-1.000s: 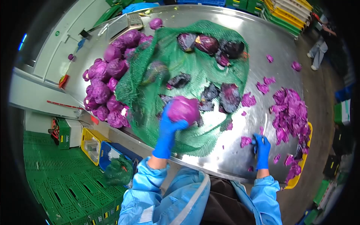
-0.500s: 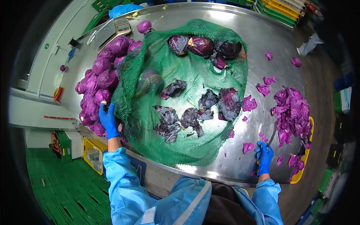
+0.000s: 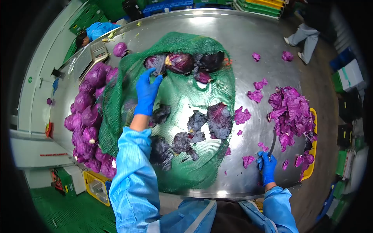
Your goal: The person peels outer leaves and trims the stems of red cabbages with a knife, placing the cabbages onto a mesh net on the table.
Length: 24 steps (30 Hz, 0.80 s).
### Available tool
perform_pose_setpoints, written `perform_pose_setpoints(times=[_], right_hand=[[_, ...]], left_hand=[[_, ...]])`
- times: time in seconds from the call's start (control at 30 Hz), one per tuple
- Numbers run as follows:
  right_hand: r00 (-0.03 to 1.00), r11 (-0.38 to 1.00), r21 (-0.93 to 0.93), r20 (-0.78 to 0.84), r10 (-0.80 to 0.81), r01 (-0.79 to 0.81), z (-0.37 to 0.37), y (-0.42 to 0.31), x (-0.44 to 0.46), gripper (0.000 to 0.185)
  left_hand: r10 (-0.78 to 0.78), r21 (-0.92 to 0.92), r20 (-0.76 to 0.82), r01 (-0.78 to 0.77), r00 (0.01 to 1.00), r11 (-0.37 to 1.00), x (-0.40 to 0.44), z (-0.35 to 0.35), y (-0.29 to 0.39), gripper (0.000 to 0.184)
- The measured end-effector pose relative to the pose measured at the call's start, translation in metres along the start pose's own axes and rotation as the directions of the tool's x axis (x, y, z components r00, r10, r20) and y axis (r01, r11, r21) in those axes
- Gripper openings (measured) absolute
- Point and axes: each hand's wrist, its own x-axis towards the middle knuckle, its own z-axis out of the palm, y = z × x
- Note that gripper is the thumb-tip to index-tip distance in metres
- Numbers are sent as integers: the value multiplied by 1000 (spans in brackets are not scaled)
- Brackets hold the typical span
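My left hand point(image 3: 147, 91), in a blue glove, reaches over the green mesh net point(image 3: 175, 93) with its thumb and fingers apart. Its fingertips are at the near edge of a dark red cabbage point(image 3: 156, 63); I cannot tell whether they touch. Beside that one lie another red cabbage point(image 3: 180, 63) and a darker one point(image 3: 211, 61). Several loose dark leaves point(image 3: 220, 120) are spread on the net. At the lower right my gloved right hand point(image 3: 268, 167) is closed around a knife point(image 3: 273, 143), its thin dark blade pointing away from me.
Peeled purple cabbages point(image 3: 87, 114) are heaped at the left, near a scale point(image 3: 98, 50). A pile of purple leaves point(image 3: 289, 112) lies right, beside a yellow crate point(image 3: 311, 167). One person point(image 3: 99, 31) is at the far left; another person's legs point(image 3: 305, 39) show far right.
My left hand has left the peeled cabbage heap and moved forward and right over the net to the dark cabbages. My right hand still holds the knife. The camera view has shifted.
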Motion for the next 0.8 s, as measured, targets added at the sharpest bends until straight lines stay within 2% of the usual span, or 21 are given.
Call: perform_pose_setpoints(times=[0.03, 0.07, 0.13, 0.17, 0.2, 0.27, 0.3, 0.33, 0.4, 0.47, 0.53, 0.57, 0.6, 0.67, 0.7, 0.73, 0.8], right_hand=[[1000, 1000, 3, 4, 14, -14, 1, -1, -1, 26], [1000, 1000, 9, 7, 29, -29, 0, -2, -1, 26], [1000, 999, 28, -6, 23, -23, -2, 0, 0, 26], [999, 999, 25, 1, 37, -37, -1, -2, -1, 25], [999, 998, 21, 9, 53, -53, -1, -4, -2, 25], [998, 998, 11, -9, 57, -57, 0, -7, -2, 24], [998, 998, 26, -7, 66, -66, 1, -7, -1, 24], [997, 996, 44, -2, 74, -74, 1, -6, -3, 24], [997, 995, 53, 9, 79, -79, 0, -5, -1, 24], [995, 995, 17, 6, 103, -103, 1, -11, -4, 23], [993, 993, 29, 5, 116, -116, 1, -11, -6, 23], [994, 993, 33, 11, 112, -112, 3, -13, -6, 22], [992, 992, 31, 7, 122, -122, 2, -12, -6, 22], [993, 992, 35, 0, 118, -117, 2, -10, -5, 22], [989, 989, 12, -2, 145, -145, 1, -11, -5, 22], [992, 991, 32, 22, 126, -127, -1, -7, -5, 22], [991, 991, 45, -25, 130, -129, 2, -10, -7, 20]], left_hand=[[86, 103, -18, -84, 996, 991, 15, 20, -4, 37], [99, 85, -6, -98, 995, 992, 27, 40, -8, 37], [96, -125, 143, -78, 985, 989, 50, 79, -17, 39], [321, -45, 120, -318, 939, 947, 60, 93, -15, 51], [327, -63, 131, -322, 936, 945, 61, 107, -13, 51], [357, 376, 191, -404, 914, 834, 60, 115, 7, 67], [292, 357, 224, -357, 930, 863, 53, 110, 22, 74], [294, 357, 241, -366, 925, 859, 36, 110, 29, 74], [408, 414, 34, -384, 912, 825, -3, 97, 41, 69], [276, 392, 134, -307, 952, 867, -49, 67, 41, 70], [181, 294, 106, -205, 978, 934, -56, 44, 51, 71], [262, 395, 93, -277, 961, 876, -48, 36, 65, 71], [352, 365, 113, -368, 929, 855, -36, 36, 66, 80], [161, 498, 340, -322, 927, 805, -30, 49, 65, 95], [-150, 305, 515, -16, 844, 952, -30, 60, 45, 106], [-126, 212, 542, 10, 831, 977, -35, 66, 39, 106], [-34, 189, 506, -72, 862, 979, -49, 63, 51, 103]])
